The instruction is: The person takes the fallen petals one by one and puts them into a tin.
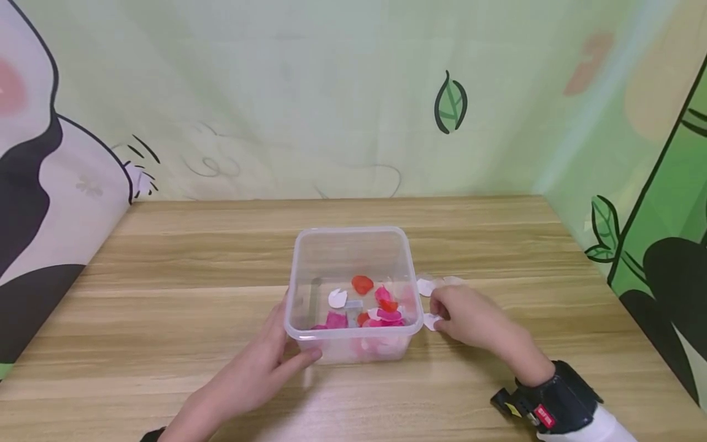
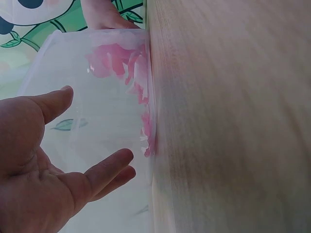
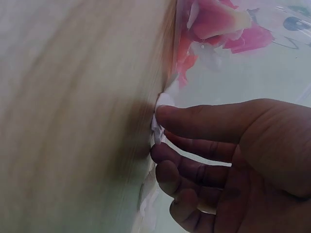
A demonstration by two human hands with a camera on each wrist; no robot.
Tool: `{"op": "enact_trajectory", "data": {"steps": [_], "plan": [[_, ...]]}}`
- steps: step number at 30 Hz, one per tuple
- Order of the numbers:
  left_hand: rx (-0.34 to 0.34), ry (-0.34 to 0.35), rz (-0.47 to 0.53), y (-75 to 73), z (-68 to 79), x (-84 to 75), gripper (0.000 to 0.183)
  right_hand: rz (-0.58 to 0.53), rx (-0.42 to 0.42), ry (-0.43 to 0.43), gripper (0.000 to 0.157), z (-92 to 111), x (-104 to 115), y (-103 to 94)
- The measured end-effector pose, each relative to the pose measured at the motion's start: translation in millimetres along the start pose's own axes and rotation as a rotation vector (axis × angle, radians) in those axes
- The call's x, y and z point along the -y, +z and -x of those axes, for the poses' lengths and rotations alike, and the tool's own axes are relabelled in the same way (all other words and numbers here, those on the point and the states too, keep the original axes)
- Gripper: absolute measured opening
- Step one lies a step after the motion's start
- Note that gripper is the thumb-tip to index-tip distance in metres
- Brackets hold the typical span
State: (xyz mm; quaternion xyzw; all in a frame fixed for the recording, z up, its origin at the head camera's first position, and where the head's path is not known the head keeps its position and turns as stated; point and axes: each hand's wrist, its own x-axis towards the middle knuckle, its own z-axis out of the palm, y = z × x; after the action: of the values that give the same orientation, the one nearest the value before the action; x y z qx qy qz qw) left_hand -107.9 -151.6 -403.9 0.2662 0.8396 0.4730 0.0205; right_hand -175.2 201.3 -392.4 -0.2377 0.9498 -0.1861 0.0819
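Observation:
A clear plastic box (image 1: 353,334) stands on the table with red, pink and white petals inside, among them a red petal (image 1: 362,284) and a white petal (image 1: 337,299). My left hand (image 1: 243,377) rests against the box's near left corner, thumb along the front, fingers spread and fairly straight. To the right of the box, my right hand (image 1: 477,316) pinches a white petal (image 3: 163,103) between thumb and forefinger, down at the tabletop. Another white petal (image 1: 425,286) lies just beyond that hand. Pink petals (image 2: 114,60) show through the box wall in the left wrist view.
The wooden table (image 1: 182,258) runs back to a pale green printed backdrop (image 1: 287,110). A printed side panel (image 1: 663,245) borders the table on the right. A black wrist device (image 1: 560,399) is strapped to my right forearm.

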Motion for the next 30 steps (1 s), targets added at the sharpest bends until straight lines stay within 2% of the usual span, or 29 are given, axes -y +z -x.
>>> {"op": "enact_trajectory", "data": {"steps": [11, 21, 26, 30], "plan": [[-0.003, -0.008, -0.023, 0.0, 0.3, 0.7, 0.1, -0.028, 0.014, -0.012, 0.022, -0.8, -1.4, 0.3], [0.005, -0.034, -0.004, 0.1, 0.9, 0.2, 0.099, -0.026, -0.018, -0.068, 0.024, 0.8, -5.8, -3.0], [0.008, -0.046, -0.007, -0.3, 0.8, -0.6, 0.097, -0.055, -0.042, -0.102, 0.022, 2.9, -8.0, -9.3], [0.012, -0.049, -0.009, -0.5, 1.2, -0.8, 0.097, -0.068, -0.072, -0.096, 0.018, 5.8, -8.2, -18.9]]}}
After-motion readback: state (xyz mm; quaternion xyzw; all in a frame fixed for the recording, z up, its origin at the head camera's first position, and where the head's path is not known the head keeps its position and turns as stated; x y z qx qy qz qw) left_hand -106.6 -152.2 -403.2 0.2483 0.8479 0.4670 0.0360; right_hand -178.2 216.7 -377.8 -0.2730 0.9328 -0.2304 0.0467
